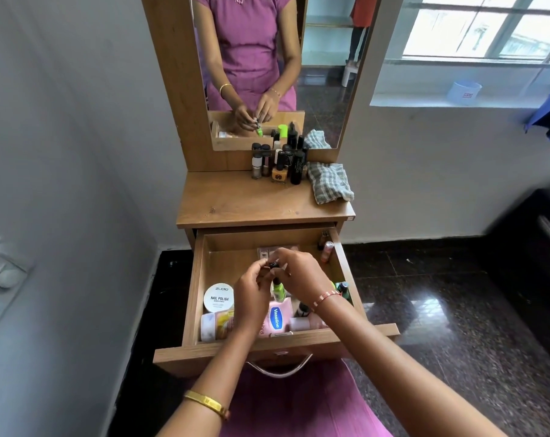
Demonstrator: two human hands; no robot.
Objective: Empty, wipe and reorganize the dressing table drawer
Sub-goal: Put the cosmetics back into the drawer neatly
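The wooden drawer [191, 298] of the dressing table stands pulled out in front of me. Over its middle, my left hand [251, 298] and my right hand [302, 279] both hold a small green nail polish bottle [278, 290]; my right fingers pinch its black cap. Inside the drawer lie a white Zudio nail polish remover tub [219, 297], a pink Vaseline tube [278, 316], a yellow-and-white tube [215, 324] and small bottles along the right wall [327, 249]. Several nail polish bottles [278, 162] stand on the tabletop.
A checked cloth [329, 182] lies on the tabletop [242, 203] at the right, next to the bottles. The mirror [267, 67] rises behind. A white wall is at the left, dark glossy floor [440, 310] at the right, a window [481, 26] beyond.
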